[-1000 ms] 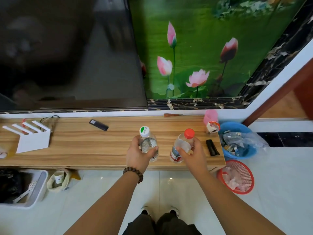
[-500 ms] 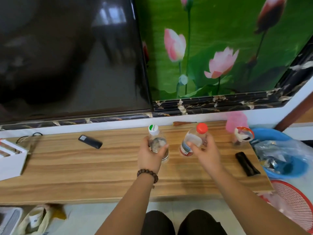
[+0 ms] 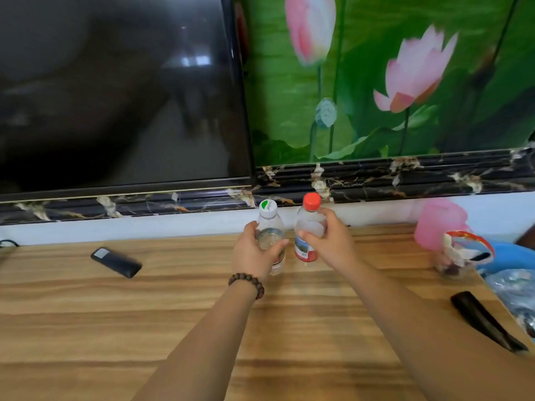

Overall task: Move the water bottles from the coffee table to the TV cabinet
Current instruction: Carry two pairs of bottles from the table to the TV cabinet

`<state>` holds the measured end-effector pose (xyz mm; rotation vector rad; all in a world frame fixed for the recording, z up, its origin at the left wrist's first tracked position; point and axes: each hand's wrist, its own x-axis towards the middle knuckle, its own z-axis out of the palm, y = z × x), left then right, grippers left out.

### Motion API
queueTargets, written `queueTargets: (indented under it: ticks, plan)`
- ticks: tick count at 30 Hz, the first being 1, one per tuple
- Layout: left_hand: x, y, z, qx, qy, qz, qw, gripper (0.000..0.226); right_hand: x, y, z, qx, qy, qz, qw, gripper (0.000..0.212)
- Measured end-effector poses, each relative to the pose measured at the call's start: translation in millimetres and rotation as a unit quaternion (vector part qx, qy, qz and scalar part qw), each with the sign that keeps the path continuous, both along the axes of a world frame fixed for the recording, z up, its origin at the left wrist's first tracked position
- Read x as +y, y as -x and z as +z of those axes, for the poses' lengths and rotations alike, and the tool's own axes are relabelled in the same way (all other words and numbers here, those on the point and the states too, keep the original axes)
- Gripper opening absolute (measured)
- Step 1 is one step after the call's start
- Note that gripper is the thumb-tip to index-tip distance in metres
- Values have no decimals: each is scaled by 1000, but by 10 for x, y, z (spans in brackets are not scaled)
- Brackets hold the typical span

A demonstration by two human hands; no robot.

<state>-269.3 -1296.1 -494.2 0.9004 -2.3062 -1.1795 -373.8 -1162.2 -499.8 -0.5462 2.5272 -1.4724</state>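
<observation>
Left hand (image 3: pixel 254 253) grips white-capped bottle (image 3: pixel 270 235) | right hand (image 3: pixel 333 244) grips red-capped bottle (image 3: pixel 308 227) | both over TV cabinet (image 3: pixel 144 314), apparently near set-down; release remains.

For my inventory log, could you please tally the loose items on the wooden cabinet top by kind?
Water bottles: 2, white-capped in the left hand, red-capped in the right hand
Black remote: 1
Black case: 1
Pink cup: 1
Snack tub: 1
Total: 6

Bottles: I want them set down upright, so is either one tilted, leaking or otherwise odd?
The red-capped bottle in the right hand leans slightly left; the white-capped bottle in the left hand is upright. No spill shows.
</observation>
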Motion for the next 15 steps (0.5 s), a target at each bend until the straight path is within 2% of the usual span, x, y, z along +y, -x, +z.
queueTargets:
  ticks: [6,15]
  plan:
    - [-138,236,-96,-27,16,0,1000,82,-144,188,-89,3,-36,3,999,73]
    - [-241,428,-118,-35,32,-7,999,82,-330,238,-170,7,-23,3,1000,73]
